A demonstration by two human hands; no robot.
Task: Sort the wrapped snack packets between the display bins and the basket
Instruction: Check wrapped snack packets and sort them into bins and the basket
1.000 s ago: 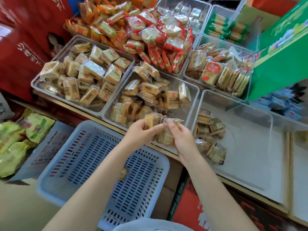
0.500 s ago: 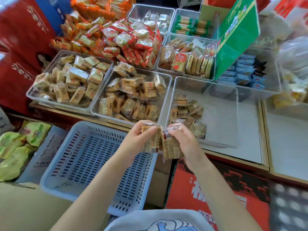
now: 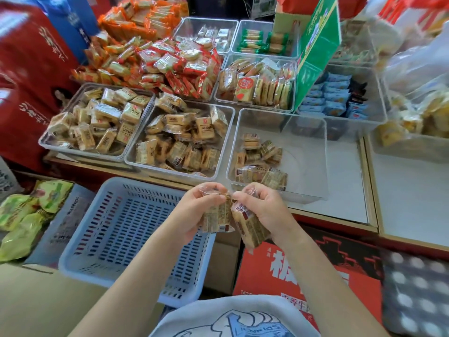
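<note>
My left hand point(image 3: 194, 210) grips a clear-wrapped brown snack packet point(image 3: 217, 218) over the right edge of the pale blue slotted basket point(image 3: 114, 229). Touching it on the right, my right hand point(image 3: 264, 210) grips a second brown packet point(image 3: 251, 228). Both hands hang in front of the shelf edge. Beyond them stand clear display bins: one nearly bare bin point(image 3: 303, 147) with several brown packets at its left, one middle bin point(image 3: 228, 132) full of brown packets, and a left bin point(image 3: 46, 142) of paler packets.
Red, orange and green snack packets fill the bins at the back. A green carton point(image 3: 318, 49) leans at the back right. Green bags point(image 3: 21, 215) lie left of the basket. A red box point(image 3: 303, 271) stands below the shelf on the right.
Both hands lifted a packet each out of the middle bin and drew them back toward me, past the shelf edge, over the basket's right rim. The camera swung right.
</note>
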